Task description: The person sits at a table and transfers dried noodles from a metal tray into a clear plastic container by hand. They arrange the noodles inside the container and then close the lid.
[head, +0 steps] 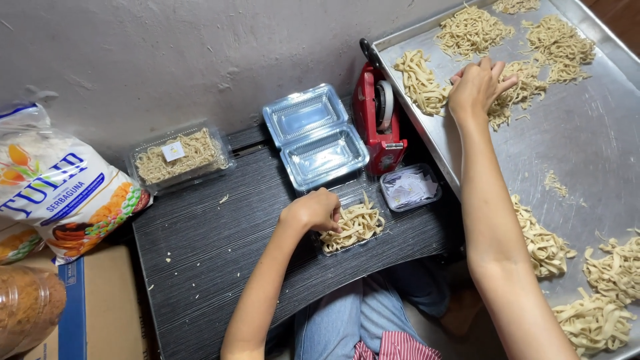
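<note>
Pale noodles (pixel 353 227) fill a clear tray (pixel 331 248) under the pressing left hand (pixel 313 210); the right hand (pixel 477 87) pinches another noodle nest (pixel 517 90) (probably loosely): lift gently.

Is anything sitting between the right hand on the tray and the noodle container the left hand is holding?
Nothing visible blocks it. The right hand rests on a noodle pile on the metal tray; the red tape dispenser and a small tub of paper slips lie left of the way to the container under the left hand.
</note>
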